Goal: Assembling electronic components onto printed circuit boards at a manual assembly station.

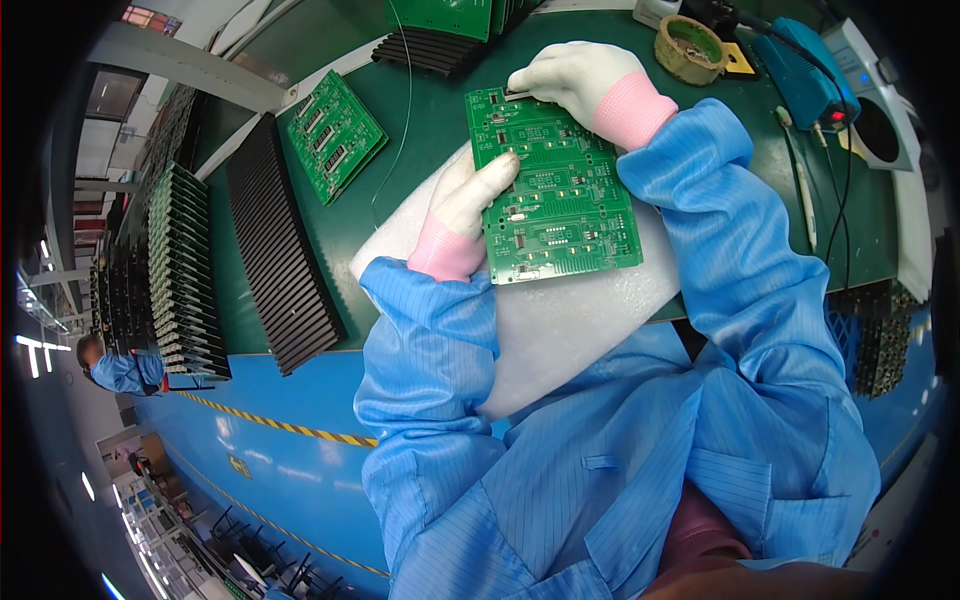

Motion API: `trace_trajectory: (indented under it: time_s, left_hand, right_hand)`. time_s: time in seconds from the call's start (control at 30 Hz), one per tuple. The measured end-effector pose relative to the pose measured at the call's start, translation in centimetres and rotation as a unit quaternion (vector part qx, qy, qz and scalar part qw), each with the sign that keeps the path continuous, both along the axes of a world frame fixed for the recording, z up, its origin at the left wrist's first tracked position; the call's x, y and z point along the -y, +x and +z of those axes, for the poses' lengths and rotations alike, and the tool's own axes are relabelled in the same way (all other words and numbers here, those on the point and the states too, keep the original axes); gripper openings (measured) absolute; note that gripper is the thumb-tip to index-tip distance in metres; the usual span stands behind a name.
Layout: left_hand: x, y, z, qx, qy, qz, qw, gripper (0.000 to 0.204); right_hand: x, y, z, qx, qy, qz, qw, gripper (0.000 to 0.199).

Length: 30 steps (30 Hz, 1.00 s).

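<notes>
A green circuit board (570, 215) with rows of blank display outlines and small soldered parts lies tilted over a white foam sheet (560, 340). My left hand (468, 195), in a white glove with a pink cuff, grips the board's left edge with its thumb on top; its other fingers are hidden below. My right hand (580, 80), gloved alike, is closed over the board's far left corner. At its fingertips sits a small dark part with a light edge, which looks like a display module (516, 96), partly covered by the fingers.
Boards with displays fitted (335, 140) lie at the left, beside a long black slotted rack (280, 245). Another rack (190, 280) holds several boards. A tape roll (690, 50), a blue soldering station (805, 80) and a white pen-like tool (803, 190) are at the right.
</notes>
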<state>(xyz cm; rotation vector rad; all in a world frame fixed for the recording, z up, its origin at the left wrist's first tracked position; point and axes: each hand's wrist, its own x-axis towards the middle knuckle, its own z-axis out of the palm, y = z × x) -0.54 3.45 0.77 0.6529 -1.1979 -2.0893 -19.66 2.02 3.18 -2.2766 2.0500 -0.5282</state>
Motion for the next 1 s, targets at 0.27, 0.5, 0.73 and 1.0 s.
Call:
trace_trajectory:
  time_s: [0.27,0.5,0.73,1.0]
  left_hand:
    - [-0.1,0.1,0.3,-0.004,0.003,-0.011,1.0,0.04]
    - [-0.2,0.1,0.5,0.006,0.005,-0.008,1.0,0.039]
    - [-0.2,-0.1,0.5,-0.002,0.002,-0.006,1.0,0.038]
    - [0.0,0.2,0.5,0.004,0.009,-0.011,1.0,0.04]
  right_hand:
    - [0.0,-0.8,-0.7,0.032,-0.038,0.027,0.998,0.022]
    - [-0.1,-0.9,-0.6,0.017,-0.044,0.023,0.999,0.022]
    - [-0.3,-0.8,-0.6,-0.016,-0.067,0.011,0.998,0.021]
    - [0.4,-2.3,-2.7,0.04,-0.195,0.085,0.976,0.017]
